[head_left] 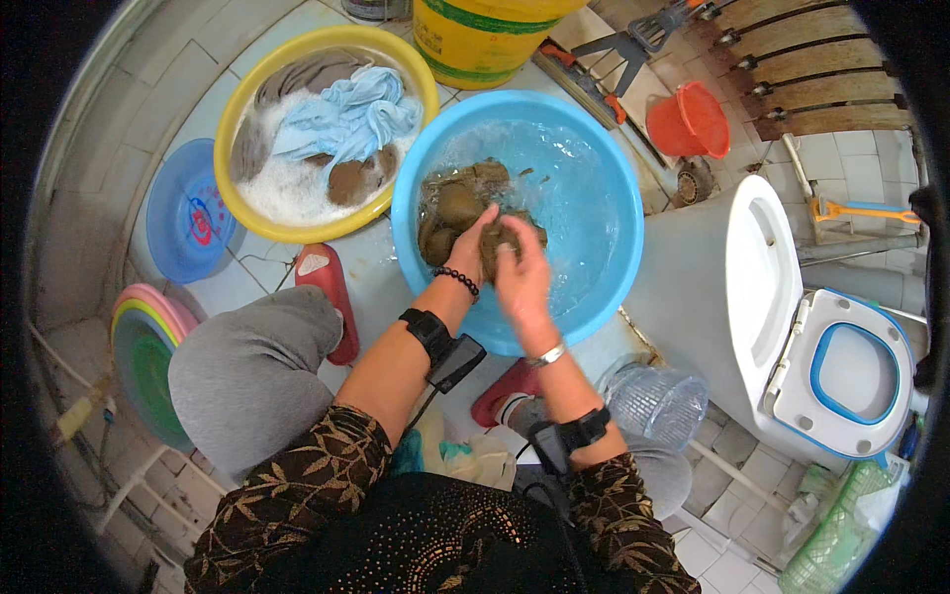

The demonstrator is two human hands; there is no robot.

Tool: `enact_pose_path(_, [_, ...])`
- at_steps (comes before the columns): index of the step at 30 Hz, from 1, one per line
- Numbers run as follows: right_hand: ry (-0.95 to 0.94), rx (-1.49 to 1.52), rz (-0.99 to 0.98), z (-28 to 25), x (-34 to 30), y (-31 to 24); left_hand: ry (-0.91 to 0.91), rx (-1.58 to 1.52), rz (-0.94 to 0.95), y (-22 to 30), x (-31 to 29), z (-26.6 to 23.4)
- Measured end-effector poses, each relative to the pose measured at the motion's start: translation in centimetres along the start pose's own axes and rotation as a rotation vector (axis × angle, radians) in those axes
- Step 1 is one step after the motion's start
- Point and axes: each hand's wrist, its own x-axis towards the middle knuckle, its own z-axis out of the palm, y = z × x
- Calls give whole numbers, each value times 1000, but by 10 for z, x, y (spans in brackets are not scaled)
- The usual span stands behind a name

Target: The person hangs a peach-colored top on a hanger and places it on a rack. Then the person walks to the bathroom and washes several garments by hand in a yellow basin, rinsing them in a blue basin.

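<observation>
Nearest is the person's black top [435, 535] with its gold dots, and the leaf-patterned sleeves [307, 465] end around the elbows. Grey trousers [247, 376] cover the knees, spread to either side, and a red slipper [332, 307] shows beside the left knee. Each forearm wears a black strap [427, 332] with a small box on it; beads [458, 281] ring the left wrist and a silver band [547, 354] the right.

Both arms reach forward over a big blue basin [599, 287] of water. The left hand [473, 252] and the right hand [524, 272] come together near its middle, closed around a bunched brown cloth [491, 249]. The left fingers stand up along it while the right ones curl over its top. More wet brown fabric [458, 205] lies in a heap at the basin's left side, just beside the hands; I can't tell whether it is one piece with what they grip.

To the right of the right forearm sits a clear plastic tub [658, 401], and past it a white toilet [757, 287] with a blue-edged seat [804, 391]. On the left stand some stacked bowls [148, 366] and a small blue bowl [178, 228].

Farther off, a yellow basin [230, 188] holds suds and a pale blue cloth [346, 114]. Beyond are a yellow bucket [485, 35] with green bands and a little red bucket [688, 121].
</observation>
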Motion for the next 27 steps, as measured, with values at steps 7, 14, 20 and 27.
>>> enact_pose_path(7, [100, -258, 481, 5, 43, 4, -51, -4, -49, -28, -3, 12])
enact_pose_path(14, [-85, -161, 373, 17, 7, 38, 26, 68, 108, -17, 2, 10])
enact_pose_path(20, [50, -722, 286, -8, 24, 121, 260, 681, 265, -23, -3, 15])
enact_pose_path(27, [-281, -823, 690, -5, 7, 182, 183, 282, -16, -7, 13, -19])
